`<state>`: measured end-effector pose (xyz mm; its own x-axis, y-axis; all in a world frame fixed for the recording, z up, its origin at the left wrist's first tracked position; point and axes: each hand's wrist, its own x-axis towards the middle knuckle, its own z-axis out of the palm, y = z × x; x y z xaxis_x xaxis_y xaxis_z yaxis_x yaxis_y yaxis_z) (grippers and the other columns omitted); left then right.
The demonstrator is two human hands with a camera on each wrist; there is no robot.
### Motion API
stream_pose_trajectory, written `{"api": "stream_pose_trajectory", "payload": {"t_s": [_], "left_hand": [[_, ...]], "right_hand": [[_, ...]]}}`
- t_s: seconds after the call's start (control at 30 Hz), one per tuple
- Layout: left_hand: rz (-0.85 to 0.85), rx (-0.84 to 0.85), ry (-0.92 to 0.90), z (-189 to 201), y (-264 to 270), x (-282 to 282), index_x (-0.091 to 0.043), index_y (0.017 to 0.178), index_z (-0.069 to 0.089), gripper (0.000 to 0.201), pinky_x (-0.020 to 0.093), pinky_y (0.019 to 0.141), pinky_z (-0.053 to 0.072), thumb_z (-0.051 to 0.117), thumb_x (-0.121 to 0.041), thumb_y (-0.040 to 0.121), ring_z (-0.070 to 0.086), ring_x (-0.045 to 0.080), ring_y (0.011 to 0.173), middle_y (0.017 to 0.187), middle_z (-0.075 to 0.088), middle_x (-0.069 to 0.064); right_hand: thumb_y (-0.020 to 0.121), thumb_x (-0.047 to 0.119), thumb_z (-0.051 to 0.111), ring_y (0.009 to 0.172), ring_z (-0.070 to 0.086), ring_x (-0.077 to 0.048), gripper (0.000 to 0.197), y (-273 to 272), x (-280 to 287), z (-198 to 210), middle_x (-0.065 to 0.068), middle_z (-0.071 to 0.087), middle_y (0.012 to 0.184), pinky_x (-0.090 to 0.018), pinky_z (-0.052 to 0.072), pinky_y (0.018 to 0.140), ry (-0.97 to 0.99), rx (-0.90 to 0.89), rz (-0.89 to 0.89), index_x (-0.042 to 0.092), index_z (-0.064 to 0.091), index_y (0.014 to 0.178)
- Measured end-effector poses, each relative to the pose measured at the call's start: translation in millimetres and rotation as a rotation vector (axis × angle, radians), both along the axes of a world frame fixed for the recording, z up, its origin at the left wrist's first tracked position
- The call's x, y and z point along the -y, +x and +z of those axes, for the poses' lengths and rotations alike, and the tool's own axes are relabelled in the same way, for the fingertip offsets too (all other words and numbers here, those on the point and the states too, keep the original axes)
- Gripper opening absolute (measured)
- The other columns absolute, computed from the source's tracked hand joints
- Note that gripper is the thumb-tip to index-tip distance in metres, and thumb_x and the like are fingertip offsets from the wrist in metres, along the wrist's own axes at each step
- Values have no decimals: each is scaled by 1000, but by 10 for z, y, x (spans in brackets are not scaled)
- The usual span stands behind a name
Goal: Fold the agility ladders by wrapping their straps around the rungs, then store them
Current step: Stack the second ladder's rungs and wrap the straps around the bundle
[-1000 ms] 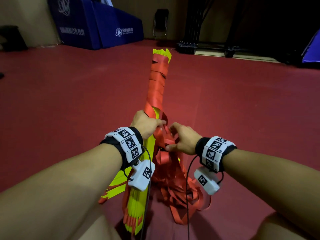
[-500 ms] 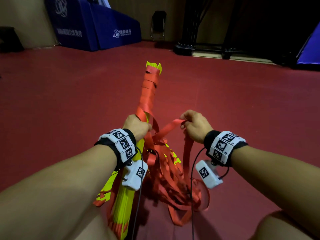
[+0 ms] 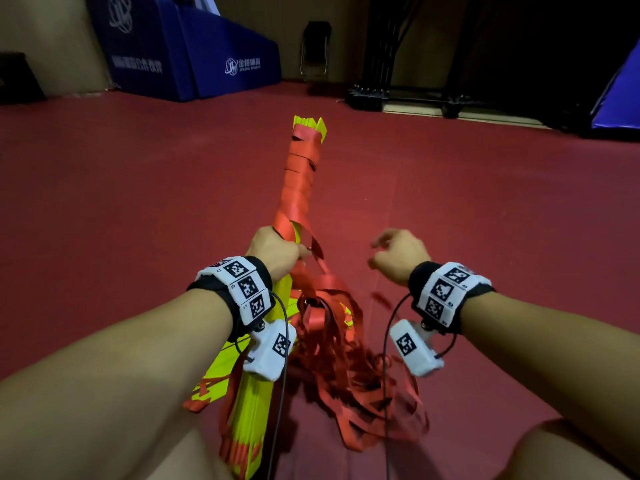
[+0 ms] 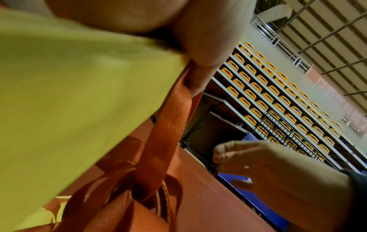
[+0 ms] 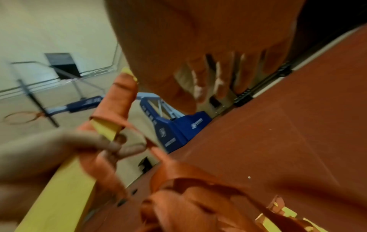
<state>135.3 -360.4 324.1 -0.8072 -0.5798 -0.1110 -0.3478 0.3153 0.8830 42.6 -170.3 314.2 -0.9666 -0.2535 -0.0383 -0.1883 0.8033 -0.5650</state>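
The agility ladder is a bundle of yellow rungs (image 3: 249,393) held pointing away from me over the red floor. Its far half is wound in red strap (image 3: 299,181). My left hand (image 3: 273,251) grips the bundle at mid-length, and its thumb (image 4: 208,39) pins a strap (image 4: 164,133) against the yellow rungs (image 4: 79,102). A tangle of loose red straps (image 3: 346,358) hangs below the hands. My right hand (image 3: 398,254) hovers to the right of the bundle, touching nothing. Its fingers (image 5: 218,75) hang loosely spread and hold nothing.
A blue padded hoop base (image 3: 194,57) stands at the far left wall, with a folding chair (image 3: 315,50) beside it. A black metal frame (image 3: 398,95) lies along the floor's far edge, and a blue mat (image 3: 620,95) is at far right. Open red floor surrounds the bundle.
My right hand pulled a red strap out to the right, then let it go and now hangs free. The left hand kept its grip while the loose straps dropped.
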Motion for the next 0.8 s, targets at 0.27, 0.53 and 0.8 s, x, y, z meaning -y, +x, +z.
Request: {"api": "stream_pose_trajectory", "payload": {"t_s": [0.27,0.53,0.8], "left_hand": [[-35,-63,57,73,9,-145,-11,67,64,15,23,48,43,78,-5,70,54,17,51,59,60,1],[-56,-74,23,38,23,-86,-15,60,59,25,24,48,37,79,-9,71,52,16,50,57,62,-2],[-2,-72,23,37,3,-13,-13,65,59,20,23,48,39,78,-8,71,51,20,53,60,59,0]], "right_hand": [[69,51,84,99,54,-26,67,386,287,-160,0,42,103,-33,46,83,333,-151,612,27,59,127],[84,25,72,107,58,-34,22,313,273,-194,-8,53,105,-30,46,84,396,-87,582,14,64,102],[88,21,62,113,62,-27,44,332,211,-72,-8,68,124,-25,46,89,262,73,585,26,63,132]]}}
